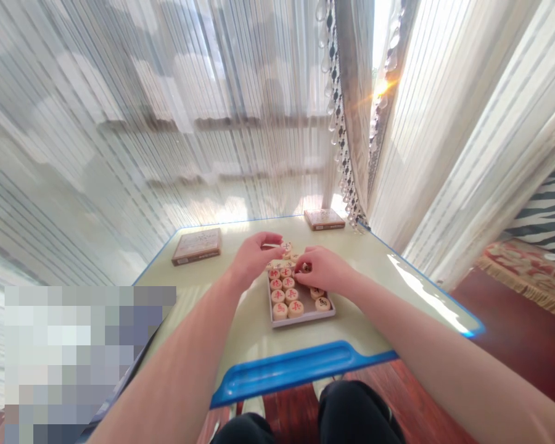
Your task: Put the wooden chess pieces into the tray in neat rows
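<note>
A shallow white tray (305,320) stands on the table, holding round wooden Chinese chess pieces in rows. Red-marked pieces (280,310) fill its left side; a few black-marked pieces (322,303) lie on its right, with bare tray floor between them. My right hand (326,269) is over the tray's far right part, fingers closed on a Chinese chess piece (306,268). Just beyond the tray's far left corner, my left hand (258,254) curls its thumb and fingers round the edge of another Chinese chess piece (287,246). More pieces near the far rim are partly hidden.
The pale table (198,296) has a blue edge with a moulded groove (296,367) at the front. A flat box (197,245) lies at the back left, a second flat box (324,219) at the back right. Sheer curtains (213,123) hang behind; a patterned seat (527,277) stands right.
</note>
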A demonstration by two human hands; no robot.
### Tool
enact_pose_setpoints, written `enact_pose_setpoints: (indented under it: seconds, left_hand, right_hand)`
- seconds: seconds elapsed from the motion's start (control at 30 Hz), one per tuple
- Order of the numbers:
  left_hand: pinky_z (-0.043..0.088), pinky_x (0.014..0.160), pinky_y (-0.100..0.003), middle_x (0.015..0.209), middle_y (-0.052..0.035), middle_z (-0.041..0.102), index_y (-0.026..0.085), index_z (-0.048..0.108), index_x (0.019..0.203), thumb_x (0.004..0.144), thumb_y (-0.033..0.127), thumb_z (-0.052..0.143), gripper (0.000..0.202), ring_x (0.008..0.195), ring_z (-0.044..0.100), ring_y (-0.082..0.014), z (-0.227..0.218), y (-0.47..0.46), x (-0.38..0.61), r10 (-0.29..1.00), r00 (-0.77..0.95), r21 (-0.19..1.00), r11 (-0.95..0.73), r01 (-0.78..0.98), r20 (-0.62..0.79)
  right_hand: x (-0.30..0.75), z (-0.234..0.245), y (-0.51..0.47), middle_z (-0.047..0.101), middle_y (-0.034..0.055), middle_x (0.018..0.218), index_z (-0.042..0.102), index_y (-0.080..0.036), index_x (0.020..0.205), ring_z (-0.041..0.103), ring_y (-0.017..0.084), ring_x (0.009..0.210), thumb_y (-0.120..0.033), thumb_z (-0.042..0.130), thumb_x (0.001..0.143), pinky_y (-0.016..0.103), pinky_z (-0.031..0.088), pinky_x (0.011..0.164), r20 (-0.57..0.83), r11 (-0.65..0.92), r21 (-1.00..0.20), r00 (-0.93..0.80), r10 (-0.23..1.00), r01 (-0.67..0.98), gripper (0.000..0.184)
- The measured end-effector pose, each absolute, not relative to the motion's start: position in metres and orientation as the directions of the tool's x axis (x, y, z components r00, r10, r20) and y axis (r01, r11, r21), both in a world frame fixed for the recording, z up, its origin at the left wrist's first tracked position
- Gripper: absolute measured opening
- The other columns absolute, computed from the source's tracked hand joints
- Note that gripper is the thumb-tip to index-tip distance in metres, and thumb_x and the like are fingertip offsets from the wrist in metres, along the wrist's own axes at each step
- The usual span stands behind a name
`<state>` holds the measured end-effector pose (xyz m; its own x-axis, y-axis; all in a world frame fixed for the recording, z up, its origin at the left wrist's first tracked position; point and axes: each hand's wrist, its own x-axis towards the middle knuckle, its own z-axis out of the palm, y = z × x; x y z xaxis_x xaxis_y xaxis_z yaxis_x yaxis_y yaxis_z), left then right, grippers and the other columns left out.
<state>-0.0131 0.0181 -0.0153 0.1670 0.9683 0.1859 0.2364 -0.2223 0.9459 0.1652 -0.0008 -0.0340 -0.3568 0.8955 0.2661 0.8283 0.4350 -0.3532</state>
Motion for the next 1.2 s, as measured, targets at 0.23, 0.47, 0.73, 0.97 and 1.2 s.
enact_pose_setpoints:
  seconds: [0.23, 0.47, 0.73, 0.97, 1.2]
  left_hand:
    - [0.049, 0.075, -0.035, 0.098, -0.0068, 0.064, 0.015, 0.063, 0.095, 0.059, 0.030, 0.074, 0.041, 0.081, 0.061, -0.0181, -0.0164, 0.0190, -0.0147, 0.963, 0.198, 0.944, -0.228, 0.239, 0.183]
    - [0.048, 0.076, -0.034, 0.098, -0.0076, 0.064, 0.014, 0.062, 0.095, 0.058, 0.028, 0.076, 0.042, 0.085, 0.060, -0.0184, -0.0174, 0.0170, -0.0114, 0.952, 0.272, 0.965, -0.191, 0.178, 0.138]
    - [0.047, 0.076, -0.034, 0.096, -0.0061, 0.064, 0.015, 0.063, 0.093, 0.058, 0.029, 0.076, 0.041, 0.084, 0.061, -0.0181, -0.0200, 0.0159, -0.0083, 0.948, 0.296, 0.970, -0.175, 0.170, 0.119]
    - [0.046, 0.076, -0.032, 0.094, -0.0058, 0.063, 0.016, 0.062, 0.091, 0.061, 0.028, 0.075, 0.035, 0.083, 0.060, -0.0162, -0.0121, 0.0125, -0.0094, 0.933, 0.319, 0.972, -0.208, 0.107, 0.164]
    - [0.046, 0.077, -0.033, 0.097, -0.0071, 0.063, 0.016, 0.062, 0.094, 0.061, 0.030, 0.076, 0.039, 0.083, 0.060, -0.0164, -0.0167, 0.0143, -0.0113, 0.932, 0.333, 0.981, -0.180, 0.075, 0.146]
  right_hand:
    - [0.1675, -0.0295, -0.0005, 0.057, 0.0014, 0.073, 0.068, -0.021, 0.079, 0.052, 0.015, 0.073, -0.033, 0.059, 0.072, 0.026, 0.038, 0.064, 0.405, 0.456, -0.418, -0.288, 0.868, 0.786, 0.017]
    - [0.1683, -0.0313, 0.0000, 0.053, -0.0004, 0.070, 0.066, -0.021, 0.092, 0.050, 0.014, 0.071, -0.032, 0.062, 0.075, 0.025, 0.038, 0.065, 0.602, 0.596, -0.430, -0.276, 0.749, 0.678, 0.021]
    - [0.1675, -0.0339, 0.0040, 0.054, -0.0013, 0.064, 0.067, -0.020, 0.082, 0.049, 0.013, 0.065, -0.028, 0.063, 0.075, 0.024, 0.038, 0.063, 0.630, 0.622, -0.439, -0.272, 0.728, 0.649, 0.012]
    - [0.1710, -0.0307, 0.0044, 0.057, -0.0008, 0.067, 0.066, -0.020, 0.083, 0.050, 0.012, 0.064, -0.028, 0.064, 0.074, 0.024, 0.039, 0.060, 0.649, 0.641, -0.477, -0.251, 0.719, 0.602, 0.012]
    - [0.1716, -0.0329, 0.0022, 0.066, 0.0007, 0.082, 0.066, -0.021, 0.082, 0.055, 0.012, 0.069, -0.028, 0.063, 0.075, 0.024, 0.042, 0.062, 0.665, 0.691, -0.511, -0.275, 0.695, 0.511, 0.010]
